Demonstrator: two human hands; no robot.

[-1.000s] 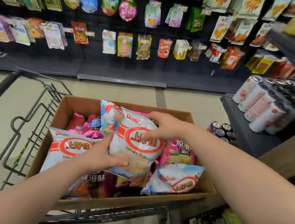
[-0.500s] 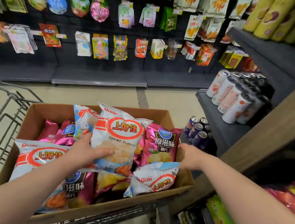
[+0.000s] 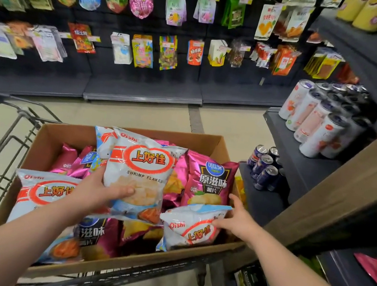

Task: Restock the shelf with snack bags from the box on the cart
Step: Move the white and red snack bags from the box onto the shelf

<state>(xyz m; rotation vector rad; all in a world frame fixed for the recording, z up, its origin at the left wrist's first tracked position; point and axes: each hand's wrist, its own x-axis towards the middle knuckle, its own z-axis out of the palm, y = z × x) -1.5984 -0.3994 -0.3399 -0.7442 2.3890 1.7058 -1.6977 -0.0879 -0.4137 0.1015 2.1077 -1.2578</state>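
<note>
shifted from the box (image 3: 202,138) rim to the near-right small bag (image 3: 190,234): right hand (image 3: 238,219), spread, fingertips touching; left hand (image 3: 100,191) pinching shrimp flakes bag (image 3: 139,172) upright, likely to carry two.

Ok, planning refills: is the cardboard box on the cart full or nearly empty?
Fairly full: white shrimp-flake bags and pink chip bags fill the brown cardboard box to its rim.

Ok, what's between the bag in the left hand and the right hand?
Head view: between the shrimp flakes bag and the right hand stands a magenta chip bag; before it lies a small Oishi bag, which that hand touches.
</note>
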